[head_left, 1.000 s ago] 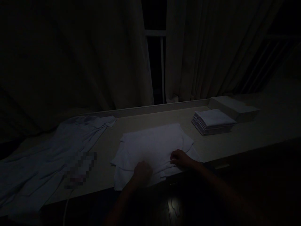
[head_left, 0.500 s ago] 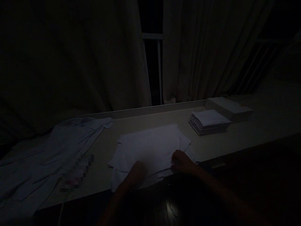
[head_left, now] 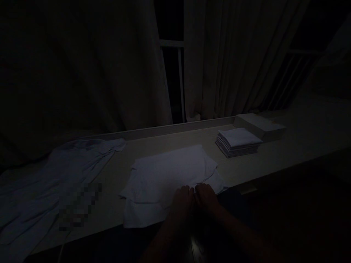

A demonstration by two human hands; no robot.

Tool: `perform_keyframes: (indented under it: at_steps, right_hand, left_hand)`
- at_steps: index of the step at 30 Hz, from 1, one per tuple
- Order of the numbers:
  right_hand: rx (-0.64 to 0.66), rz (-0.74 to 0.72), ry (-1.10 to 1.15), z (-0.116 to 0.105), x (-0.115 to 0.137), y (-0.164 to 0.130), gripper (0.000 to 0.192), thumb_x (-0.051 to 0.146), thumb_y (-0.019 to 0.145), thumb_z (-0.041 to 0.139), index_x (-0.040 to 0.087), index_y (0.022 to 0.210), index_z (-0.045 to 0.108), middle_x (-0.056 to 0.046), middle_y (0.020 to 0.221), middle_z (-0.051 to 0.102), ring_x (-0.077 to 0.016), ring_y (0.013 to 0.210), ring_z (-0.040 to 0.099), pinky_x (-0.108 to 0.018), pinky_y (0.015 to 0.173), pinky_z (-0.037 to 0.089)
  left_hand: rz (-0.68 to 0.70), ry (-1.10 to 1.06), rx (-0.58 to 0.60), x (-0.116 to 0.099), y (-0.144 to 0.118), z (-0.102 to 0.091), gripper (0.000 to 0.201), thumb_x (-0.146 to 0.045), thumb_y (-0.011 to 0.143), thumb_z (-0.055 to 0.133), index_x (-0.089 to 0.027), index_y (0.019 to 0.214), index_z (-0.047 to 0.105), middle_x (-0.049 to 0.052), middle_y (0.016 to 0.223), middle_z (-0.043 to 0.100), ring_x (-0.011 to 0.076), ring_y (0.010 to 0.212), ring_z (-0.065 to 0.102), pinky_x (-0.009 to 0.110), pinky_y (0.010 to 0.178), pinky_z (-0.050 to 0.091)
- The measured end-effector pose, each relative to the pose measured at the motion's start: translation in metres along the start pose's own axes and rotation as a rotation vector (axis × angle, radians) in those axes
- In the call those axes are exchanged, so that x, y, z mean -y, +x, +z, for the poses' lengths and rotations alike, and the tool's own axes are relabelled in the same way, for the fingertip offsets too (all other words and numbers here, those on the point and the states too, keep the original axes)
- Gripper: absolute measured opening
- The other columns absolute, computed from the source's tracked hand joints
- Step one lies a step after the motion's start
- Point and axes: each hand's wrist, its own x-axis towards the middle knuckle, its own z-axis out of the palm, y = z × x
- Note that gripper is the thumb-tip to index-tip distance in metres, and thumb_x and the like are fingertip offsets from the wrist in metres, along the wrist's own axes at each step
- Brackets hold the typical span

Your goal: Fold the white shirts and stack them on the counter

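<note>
the room is dark, curtains [head_left: 109,73] behind our pale desk [head_left: 274,157]. a white cloth [head_left: 167,171] lies flat mid-desk. our left hand [head_left: 182,201] and right hand [head_left: 206,195] meet at its near edge; we cannot tell whether the fingers pinch it.

In dim light a white cloth [head_left: 167,173] lies spread on the table [head_left: 274,159]; the left hand [head_left: 183,199] and right hand [head_left: 206,195] rest side by side on the cloth's near edge (grip too dark to tell); right of the cloth stands a stack of folded cloths [head_left: 237,142]; left of it sprawls a pale shirt [head_left: 55,175]; behind it hang curtains [head_left: 219,65].
</note>
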Motion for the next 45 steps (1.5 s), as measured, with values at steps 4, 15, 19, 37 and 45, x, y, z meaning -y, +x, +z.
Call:
perform_keyframes:
  at_steps: [4,15,19,37,45]
  right_hand:
    - [0.012,0.004,-0.028,0.003,-0.004,-0.002,0.005,0.021,0.088,0.051,0.018,0.089,0.055,-0.005,0.084,0.057,-0.0206,0.078,0.045,-0.033,0.073,0.029]
    - [-0.025,0.014,-0.099,0.013,-0.001,-0.001,0.007,0.015,0.081,0.055,0.017,0.087,0.055,-0.006,0.081,0.057,-0.0218,0.076,0.045,-0.035,0.073,0.03]
    - [-0.005,0.041,-0.119,0.013,0.001,-0.001,0.007,0.013,0.08,0.055,0.017,0.086,0.056,-0.007,0.08,0.056,-0.0214,0.075,0.045,-0.035,0.072,0.03]
    - [0.067,-0.187,-0.032,0.016,0.0,-0.018,0.064,0.054,0.096,0.04,0.022,0.151,0.029,-0.01,0.155,0.029,-0.0314,0.143,0.022,-0.056,0.112,0.017]
    - [-0.029,0.054,-0.097,0.02,-0.061,0.062,0.048,0.035,0.1,0.03,0.012,0.136,0.051,-0.015,0.144,0.047,-0.0293,0.137,0.037,-0.048,0.112,0.027]
  left_hand:
    - [-0.01,0.024,0.045,0.006,0.004,0.011,0.021,-0.026,0.093,0.039,-0.019,0.099,0.057,0.01,0.097,0.058,0.0211,0.085,0.054,0.035,0.074,0.042]
    - [-0.037,0.037,0.074,0.025,-0.006,0.025,0.024,-0.016,0.085,0.046,-0.017,0.107,0.053,0.011,0.107,0.059,0.0228,0.096,0.054,0.035,0.084,0.044]
    - [-0.044,0.045,0.055,0.023,-0.005,0.026,0.023,-0.014,0.087,0.042,-0.016,0.105,0.055,0.012,0.107,0.059,0.0233,0.096,0.055,0.037,0.086,0.043]
    - [-0.279,0.111,-0.255,0.063,-0.089,0.05,0.067,-0.049,0.089,0.046,-0.028,0.15,0.028,0.011,0.159,0.022,0.0318,0.145,0.021,0.054,0.113,0.026]
    - [-0.448,-0.131,-0.359,0.121,-0.065,0.001,0.046,-0.042,0.094,0.037,-0.016,0.123,0.06,0.013,0.129,0.06,0.0245,0.123,0.053,0.041,0.104,0.041]
